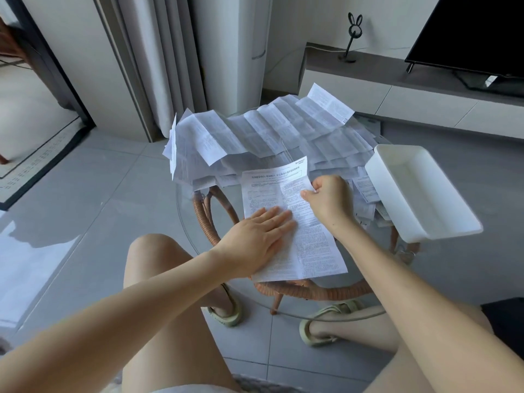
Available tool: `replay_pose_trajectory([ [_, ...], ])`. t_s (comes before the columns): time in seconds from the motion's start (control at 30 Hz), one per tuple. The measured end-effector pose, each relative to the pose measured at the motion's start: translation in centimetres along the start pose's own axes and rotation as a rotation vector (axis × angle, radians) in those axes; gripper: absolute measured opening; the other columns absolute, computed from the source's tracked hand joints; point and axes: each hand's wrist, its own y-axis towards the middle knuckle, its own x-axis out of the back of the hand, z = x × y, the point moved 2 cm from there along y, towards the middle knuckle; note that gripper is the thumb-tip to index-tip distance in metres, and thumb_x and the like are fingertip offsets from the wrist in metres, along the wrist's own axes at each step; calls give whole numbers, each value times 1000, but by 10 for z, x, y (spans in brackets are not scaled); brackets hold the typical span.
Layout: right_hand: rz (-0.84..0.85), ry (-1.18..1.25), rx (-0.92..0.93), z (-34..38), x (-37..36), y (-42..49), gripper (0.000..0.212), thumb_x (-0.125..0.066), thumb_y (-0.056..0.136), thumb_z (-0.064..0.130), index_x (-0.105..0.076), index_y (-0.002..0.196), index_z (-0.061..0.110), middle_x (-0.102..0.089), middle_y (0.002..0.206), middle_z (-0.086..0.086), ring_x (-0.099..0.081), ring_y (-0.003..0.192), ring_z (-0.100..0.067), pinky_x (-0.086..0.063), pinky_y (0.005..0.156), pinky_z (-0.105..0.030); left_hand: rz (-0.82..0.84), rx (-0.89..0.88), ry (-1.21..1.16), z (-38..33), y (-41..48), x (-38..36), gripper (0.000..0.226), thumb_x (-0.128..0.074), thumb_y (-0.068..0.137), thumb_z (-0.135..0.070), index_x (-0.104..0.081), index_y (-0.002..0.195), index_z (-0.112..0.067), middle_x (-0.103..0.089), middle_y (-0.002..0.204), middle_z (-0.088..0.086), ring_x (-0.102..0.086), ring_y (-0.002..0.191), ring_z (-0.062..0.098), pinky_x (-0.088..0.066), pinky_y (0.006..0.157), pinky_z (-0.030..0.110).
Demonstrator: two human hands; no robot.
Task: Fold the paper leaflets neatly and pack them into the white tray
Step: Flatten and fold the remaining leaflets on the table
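A printed paper leaflet [309, 239] lies on the round glass table [187, 211] in front of me. My left hand [255, 236] presses flat on its left half with straight fingers. My right hand [329, 199] pinches the leaflet's right edge near the top and lifts that edge a little. Behind it a heap of creased, unfolded leaflets [255, 134] covers the far side of the table. The white tray [419, 194] stands at the table's right edge, tilted, with nothing showing inside it.
The table has a wicker frame [312, 290] under the glass. My knees and sandalled feet are below and around it. A TV cabinet [397, 89] with a black screen stands at the back right, curtains at the back left.
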Motion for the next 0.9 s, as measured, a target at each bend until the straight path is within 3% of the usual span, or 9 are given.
replay_pose_trajectory([
  [0.1, -43, -216, 112, 10, 9, -12, 12, -65, 87, 14, -58, 80, 7, -63, 82, -14, -56, 81, -32, -30, 62, -32, 59, -29, 71, 1, -2, 1, 78, 1, 87, -61, -7, 153, -20, -2, 160, 0, 2, 148, 18, 13, 116, 27],
  [0.17, -234, -306, 280, 13, 18, -36, 22, -69, 82, 10, -62, 102, 4, -66, 98, -13, -59, 93, -34, -40, 71, -34, 82, -23, 106, 0, -2, 0, 86, 0, 81, -70, 0, 153, -21, 9, 158, -3, 10, 147, 16, 18, 115, 26],
  [0.23, -343, -176, 453, 7, 20, -67, 24, -73, 75, 6, -66, 98, 4, -68, 93, -10, -63, 84, -31, -49, 71, -34, 83, -14, 116, -2, -1, -1, 93, -4, 78, -77, 2, 153, -21, 12, 157, -4, 13, 146, 14, 20, 114, 25],
  [0.3, -229, -61, 539, -10, 12, -94, 11, -70, 73, 7, -70, 84, 7, -70, 82, -7, -66, 76, -28, -54, 67, -34, 95, -5, 128, -3, -1, -1, 97, -9, 77, -80, 3, 153, -21, 13, 159, -3, 16, 146, 13, 20, 114, 25],
  [0.37, -82, -10, 518, -30, -2, -109, 9, -67, 73, 13, -73, 78, 8, -73, 84, -7, -69, 81, -27, -57, 74, -37, 119, -1, 153, -3, -1, 0, 99, -11, 76, -80, 7, 153, -21, 16, 159, -3, 19, 145, 13, 20, 114, 25],
  [0.43, 12, 21, 489, -46, -11, -115, 18, -66, 75, 18, -76, 88, 11, -73, 102, -7, -68, 101, -22, -50, 93, -42, 153, -13, 193, -4, -2, 3, 100, -14, 77, -82, 11, 152, -21, 19, 158, -2, 21, 144, 14, 20, 114, 27],
  [0.53, 55, 50, 482, -56, -13, -117, 29, -64, 79, 29, -74, 103, 14, -67, 119, -3, -57, 117, -12, -35, 107, -49, 232, -2, 211, -5, -2, 7, 102, -26, 81, -81, 15, 151, -20, 25, 156, -2, 25, 143, 14, 19, 115, 30],
  [0.67, 94, 47, 490, -57, -10, -120, 48, -51, 82, 50, -70, 113, 18, -61, 127, 1, -46, 124, -2, -18, 112, -54, 294, 1, 243, -7, 1, 11, 107, -29, 79, -83, 17, 151, -18, 26, 156, 0, 25, 143, 16, 15, 117, 34],
  [0.9, 74, 17, 507, -62, -12, -122, 53, -45, 84, 57, -66, 119, 23, -57, 133, 6, -43, 129, -4, -13, 112, -56, 376, 23, 294, -12, 3, 16, 108, -27, 78, -84, 22, 149, -18, 29, 155, 0, 26, 143, 19, 10, 119, 42],
])
